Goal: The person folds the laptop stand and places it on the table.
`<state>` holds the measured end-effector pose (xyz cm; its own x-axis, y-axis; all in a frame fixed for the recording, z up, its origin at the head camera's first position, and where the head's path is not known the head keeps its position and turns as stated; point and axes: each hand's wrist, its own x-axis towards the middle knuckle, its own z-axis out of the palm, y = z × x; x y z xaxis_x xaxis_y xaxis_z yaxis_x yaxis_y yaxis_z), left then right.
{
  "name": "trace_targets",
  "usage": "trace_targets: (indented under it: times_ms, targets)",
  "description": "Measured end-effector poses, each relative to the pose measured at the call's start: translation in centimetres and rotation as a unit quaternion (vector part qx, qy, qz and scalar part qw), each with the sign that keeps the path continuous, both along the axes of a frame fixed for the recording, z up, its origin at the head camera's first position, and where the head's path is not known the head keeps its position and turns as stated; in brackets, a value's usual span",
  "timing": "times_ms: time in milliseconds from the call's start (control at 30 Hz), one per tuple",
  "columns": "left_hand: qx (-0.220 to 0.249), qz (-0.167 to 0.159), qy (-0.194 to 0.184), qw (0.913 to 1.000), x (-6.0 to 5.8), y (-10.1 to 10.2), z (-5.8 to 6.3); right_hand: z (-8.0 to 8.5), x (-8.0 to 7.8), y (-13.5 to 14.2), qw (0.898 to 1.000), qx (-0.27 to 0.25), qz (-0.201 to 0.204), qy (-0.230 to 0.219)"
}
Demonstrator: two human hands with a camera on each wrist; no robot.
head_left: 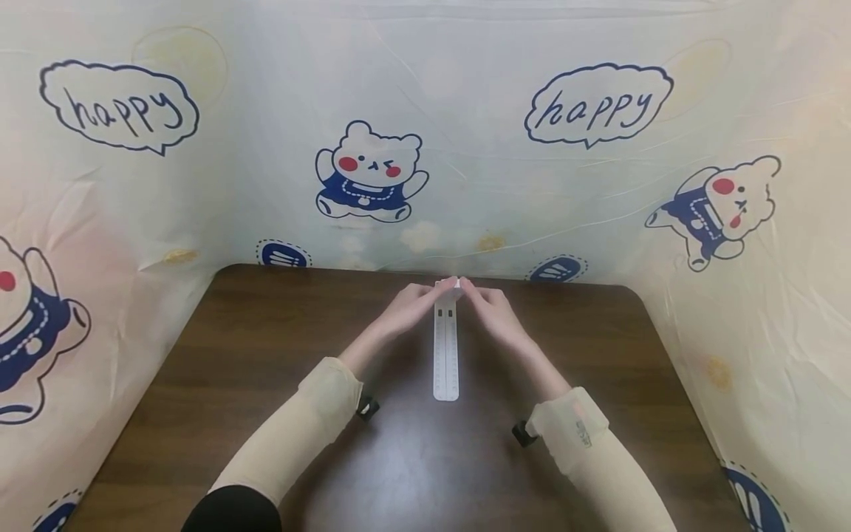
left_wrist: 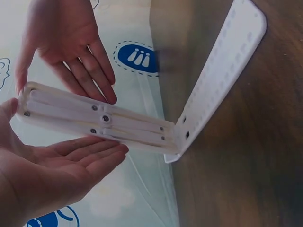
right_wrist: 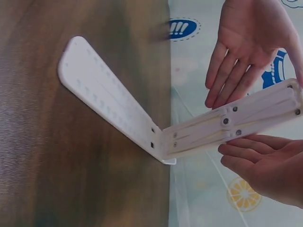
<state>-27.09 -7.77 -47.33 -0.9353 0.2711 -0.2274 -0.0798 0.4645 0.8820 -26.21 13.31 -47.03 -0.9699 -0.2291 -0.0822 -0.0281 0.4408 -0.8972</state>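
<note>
A white hinged plastic device stands near the table's far edge. Its lower arm lies flat, with rows of small marks and two dark slots by the hinge. The upper arm rises steeply, showing screws and long ridges on its inner face. My left hand is at one side of this raised arm, with its thumb at the top end and straight fingers along the edge. On the opposite side, my right hand mirrors it, palm inward, fingers straight and thumb up at the top end.
Brown wooden table underneath. A pale cartoon-printed cloth hangs around its back and sides. Beige wrist covers wrap both forearms, with small dark cameras beneath.
</note>
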Motion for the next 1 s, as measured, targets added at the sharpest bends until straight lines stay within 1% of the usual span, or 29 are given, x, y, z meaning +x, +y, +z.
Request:
trace_targets:
  times_ms: [100, 233, 400, 500, 633, 800, 900, 1000]
  targets:
    - [0.000, -0.001, 0.009, 1.0000, 0.3, -0.1, -0.4, -0.6, 0.3, -0.1, 1.000, 0.006, -0.002, 0.014]
    - [-0.006, -0.011, 0.029, 0.9995, 0.9, -0.2, -1.2, -1.8, 0.9, 0.0, 0.999, 0.011, 0.001, 0.040]
    - [-0.006, -0.026, 0.064, 0.9976, 1.6, -0.4, -2.2, -3.2, 1.8, 0.0, 0.997, 0.009, 0.005, 0.072]
    - [-0.009, -0.026, 0.073, 0.9970, 1.8, -0.5, -3.0, -3.7, 2.2, -0.1, 0.996, 0.006, 0.005, 0.086]
    - [-0.017, -0.030, 0.074, 0.9967, 2.1, -0.6, -3.6, -4.4, 2.7, -0.1, 0.996, 0.007, 0.005, 0.090]
    - [-0.024, -0.047, 0.086, 0.9949, 2.5, -0.9, -4.2, -5.2, 3.3, 0.2, 0.996, 0.011, 0.016, 0.088]
    - [-0.027, -0.063, 0.106, 0.9920, 2.7, -1.3, -4.8, -5.5, 3.7, 0.3, 0.996, 0.013, 0.031, 0.087]
    - [-0.033, -0.080, 0.135, 0.9871, 2.9, -1.9, -5.6, -5.9, 4.2, 0.3, 0.994, 0.018, 0.050, 0.092]
